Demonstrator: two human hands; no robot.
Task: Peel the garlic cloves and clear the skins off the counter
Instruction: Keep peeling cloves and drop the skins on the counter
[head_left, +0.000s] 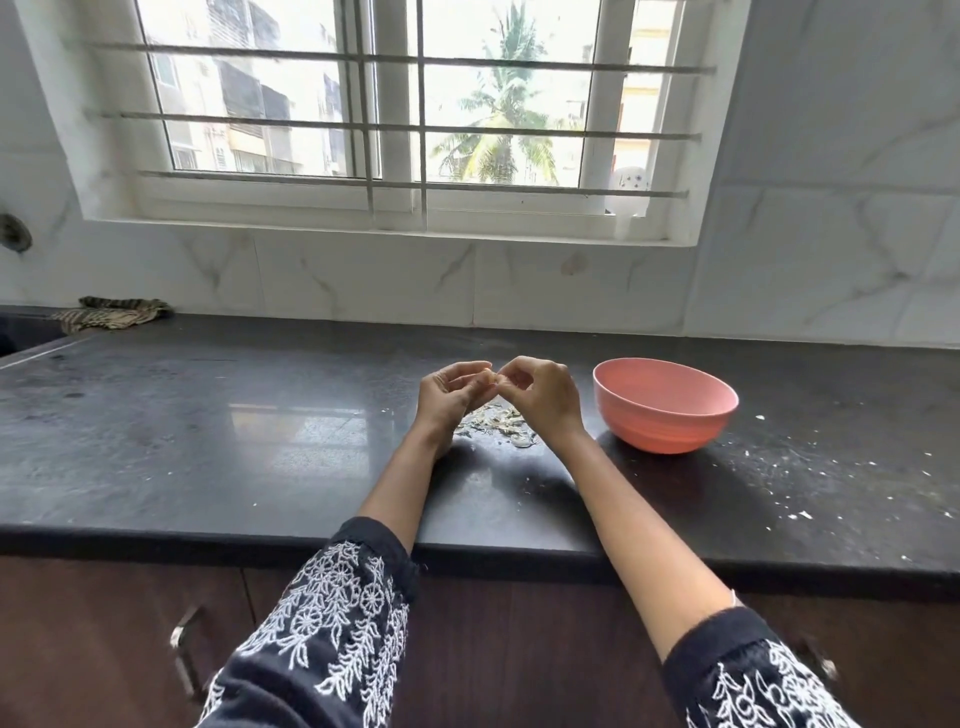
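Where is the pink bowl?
In the head view, the pink bowl sits on the black counter, right of the right hand and the garlic skins.

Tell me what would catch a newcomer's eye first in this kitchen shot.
The round pink plastic bowl stands out on the dark stone counter, right of centre. Beside it, the left hand and right hand pinch a small pale garlic clove above a heap of papery skins.
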